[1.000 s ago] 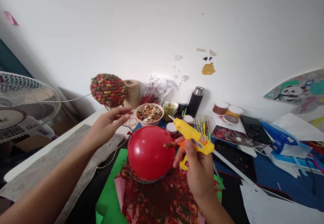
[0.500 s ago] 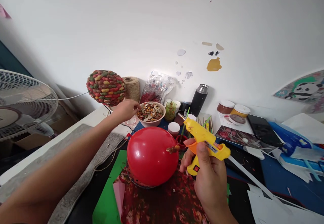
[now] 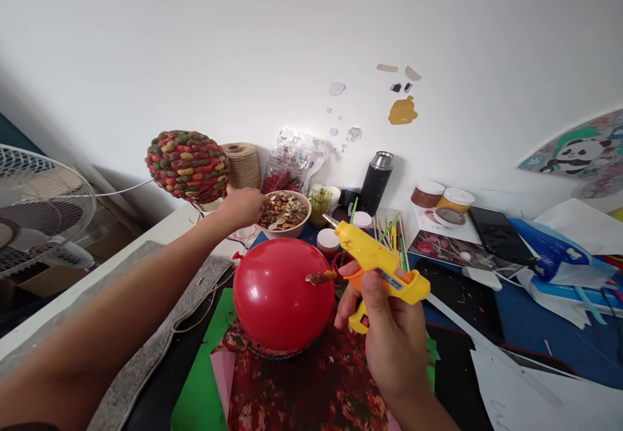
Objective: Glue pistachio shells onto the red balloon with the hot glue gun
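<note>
My right hand [image 3: 389,333] is wrapped round a yellow hot glue gun [image 3: 374,256], with its metal nozzle pointing up and left. Left of it, a shiny red balloon [image 3: 283,295] rests on a dark, round support that it mostly hides. A small brown, elongated piece [image 3: 320,278] sits at the balloon's right side. At the left rim of a pale pink bowl [image 3: 287,231] of mixed brown, green and orange seeds [image 3: 283,211] is my left hand [image 3: 243,208], fingers bent together. Its fingertips are partly hidden, so what they hold cannot be made out.
A balloon-shaped piece covered in coloured lumps [image 3: 187,166] stands left of a twine spool [image 3: 242,166]. Behind the bowl are a plastic bag [image 3: 294,158] and a black flask [image 3: 376,184]. Paint jars [image 3: 428,194] stand at right; a fan [image 3: 43,210] is at far left.
The whole view has shifted slightly. My left hand remains at the bowl's left edge, its fingers now more hidden. The glue gun stays in my right hand, a little closer to the balloon.
</note>
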A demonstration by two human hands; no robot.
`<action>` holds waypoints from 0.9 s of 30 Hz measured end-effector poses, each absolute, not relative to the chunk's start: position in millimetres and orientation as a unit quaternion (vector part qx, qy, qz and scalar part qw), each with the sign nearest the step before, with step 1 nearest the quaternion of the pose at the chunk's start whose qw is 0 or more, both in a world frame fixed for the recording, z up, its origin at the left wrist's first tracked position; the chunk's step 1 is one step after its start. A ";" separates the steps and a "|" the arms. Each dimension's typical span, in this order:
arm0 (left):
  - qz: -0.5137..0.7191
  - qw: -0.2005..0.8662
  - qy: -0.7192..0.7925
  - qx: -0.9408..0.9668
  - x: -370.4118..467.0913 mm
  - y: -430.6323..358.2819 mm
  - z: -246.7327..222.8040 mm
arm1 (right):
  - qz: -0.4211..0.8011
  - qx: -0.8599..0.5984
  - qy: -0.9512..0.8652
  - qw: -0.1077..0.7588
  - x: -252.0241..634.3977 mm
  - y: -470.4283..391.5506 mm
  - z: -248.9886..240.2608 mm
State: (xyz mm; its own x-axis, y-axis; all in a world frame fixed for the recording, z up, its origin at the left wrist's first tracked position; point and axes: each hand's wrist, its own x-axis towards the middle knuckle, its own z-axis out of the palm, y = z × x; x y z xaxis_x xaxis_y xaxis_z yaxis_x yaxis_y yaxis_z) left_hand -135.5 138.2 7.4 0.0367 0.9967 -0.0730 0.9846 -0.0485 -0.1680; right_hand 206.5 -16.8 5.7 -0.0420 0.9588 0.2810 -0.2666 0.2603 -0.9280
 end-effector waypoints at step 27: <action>-0.125 -0.076 -0.679 -0.720 -154.7 122.8 9.0 | 0.495 -0.331 -0.533 0.602 203.9 -19.1 6.2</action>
